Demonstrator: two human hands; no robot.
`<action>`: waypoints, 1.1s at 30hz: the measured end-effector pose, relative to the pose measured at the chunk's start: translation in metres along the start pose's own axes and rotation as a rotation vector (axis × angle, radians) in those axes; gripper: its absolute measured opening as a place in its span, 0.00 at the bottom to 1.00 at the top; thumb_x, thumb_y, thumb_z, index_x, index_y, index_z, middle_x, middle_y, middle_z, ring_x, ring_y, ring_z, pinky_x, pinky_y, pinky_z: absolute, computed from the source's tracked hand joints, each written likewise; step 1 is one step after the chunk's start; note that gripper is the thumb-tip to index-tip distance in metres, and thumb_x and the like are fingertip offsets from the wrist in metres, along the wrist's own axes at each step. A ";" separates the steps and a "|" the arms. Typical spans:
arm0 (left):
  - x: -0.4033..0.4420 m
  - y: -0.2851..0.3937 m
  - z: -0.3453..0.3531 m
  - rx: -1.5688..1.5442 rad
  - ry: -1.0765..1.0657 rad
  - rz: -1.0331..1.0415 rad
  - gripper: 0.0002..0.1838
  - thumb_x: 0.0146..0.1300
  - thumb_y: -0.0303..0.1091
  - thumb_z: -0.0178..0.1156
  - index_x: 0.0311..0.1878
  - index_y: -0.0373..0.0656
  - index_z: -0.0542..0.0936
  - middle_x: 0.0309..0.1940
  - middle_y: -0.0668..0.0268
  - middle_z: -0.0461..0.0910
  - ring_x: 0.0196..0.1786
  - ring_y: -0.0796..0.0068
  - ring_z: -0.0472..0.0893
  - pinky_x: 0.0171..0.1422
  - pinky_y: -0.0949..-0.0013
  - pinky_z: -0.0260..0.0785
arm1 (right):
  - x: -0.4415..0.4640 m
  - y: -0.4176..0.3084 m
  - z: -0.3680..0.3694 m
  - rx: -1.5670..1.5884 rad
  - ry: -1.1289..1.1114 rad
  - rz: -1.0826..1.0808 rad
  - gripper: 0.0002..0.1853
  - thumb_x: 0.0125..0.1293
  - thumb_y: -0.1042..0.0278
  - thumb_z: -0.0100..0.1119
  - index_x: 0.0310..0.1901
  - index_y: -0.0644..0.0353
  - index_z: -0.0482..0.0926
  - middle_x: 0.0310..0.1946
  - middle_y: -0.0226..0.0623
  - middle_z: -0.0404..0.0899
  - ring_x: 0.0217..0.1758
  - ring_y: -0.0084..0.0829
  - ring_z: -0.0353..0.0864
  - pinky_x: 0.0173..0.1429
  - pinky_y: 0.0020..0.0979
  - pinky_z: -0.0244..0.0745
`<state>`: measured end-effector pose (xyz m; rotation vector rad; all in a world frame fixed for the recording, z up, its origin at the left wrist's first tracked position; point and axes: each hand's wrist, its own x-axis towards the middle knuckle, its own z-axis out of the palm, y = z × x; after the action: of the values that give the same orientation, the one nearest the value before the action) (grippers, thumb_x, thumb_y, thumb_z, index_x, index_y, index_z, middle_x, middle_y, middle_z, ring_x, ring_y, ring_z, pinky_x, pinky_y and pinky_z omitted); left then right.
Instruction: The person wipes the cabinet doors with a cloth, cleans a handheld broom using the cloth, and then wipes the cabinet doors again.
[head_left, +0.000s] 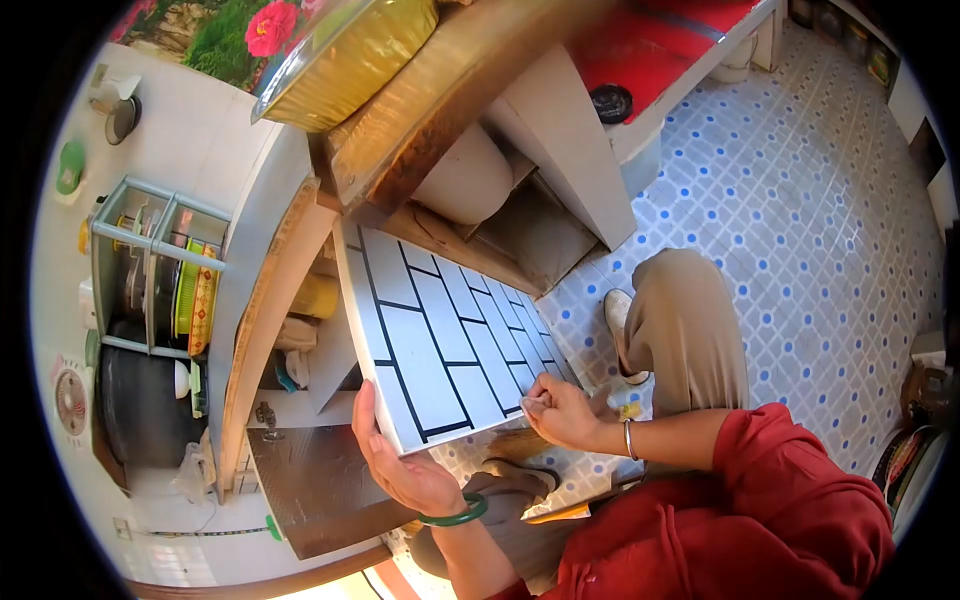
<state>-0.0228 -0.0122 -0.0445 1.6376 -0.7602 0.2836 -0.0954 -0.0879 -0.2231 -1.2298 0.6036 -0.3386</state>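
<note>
A white panel [430, 330] with a black brick-line pattern stands tilted below the wooden counter edge. At its near left corner is my left hand [405, 470], palm up, fingers extended along the panel's side edge, a green bangle on the wrist. My right hand [562, 410] is closed by the panel's near lower edge, fingertips pinched together; whatever they may hold is too small to make out. A silver bracelet circles that wrist.
A dark brown board [325, 490] lies left of my left hand. Under the counter is a rounded white container [465, 180]. A dish rack [150, 260] stands at left, a gold foil tray [350, 70] on top. Blue-dotted floor [800, 250] extends right.
</note>
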 end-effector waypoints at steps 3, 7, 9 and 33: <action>-0.001 0.002 -0.003 0.019 0.017 -0.048 0.29 0.73 0.43 0.34 0.66 0.31 0.66 0.63 0.55 0.70 0.63 0.64 0.73 0.68 0.63 0.65 | 0.002 0.008 0.001 -0.120 0.015 -0.024 0.09 0.62 0.66 0.62 0.32 0.62 0.73 0.21 0.39 0.80 0.25 0.30 0.80 0.32 0.33 0.72; -0.001 0.006 0.000 -0.100 0.063 -0.098 0.28 0.74 0.42 0.33 0.62 0.28 0.70 0.60 0.52 0.71 0.61 0.63 0.73 0.66 0.64 0.65 | 0.003 0.003 0.005 0.062 0.014 0.069 0.08 0.61 0.67 0.63 0.32 0.62 0.75 0.22 0.34 0.79 0.26 0.26 0.77 0.34 0.30 0.72; 0.000 0.005 -0.005 -0.098 0.057 -0.115 0.28 0.74 0.41 0.33 0.63 0.29 0.70 0.61 0.52 0.71 0.61 0.63 0.73 0.66 0.64 0.64 | 0.005 0.004 0.009 0.140 -0.001 0.142 0.07 0.61 0.69 0.64 0.31 0.62 0.76 0.23 0.31 0.78 0.27 0.21 0.74 0.34 0.27 0.71; 0.019 -0.024 -0.061 -0.276 -0.012 -0.292 0.34 0.70 0.49 0.40 0.70 0.31 0.61 0.64 0.51 0.69 0.66 0.62 0.71 0.71 0.60 0.61 | -0.006 -0.089 0.064 0.137 -0.191 -0.631 0.06 0.61 0.71 0.64 0.35 0.59 0.76 0.28 0.32 0.77 0.27 0.23 0.77 0.31 0.25 0.71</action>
<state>0.0200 0.0402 -0.0387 1.4632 -0.5327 -0.0388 -0.0547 -0.0629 -0.1246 -1.2810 0.0115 -0.7655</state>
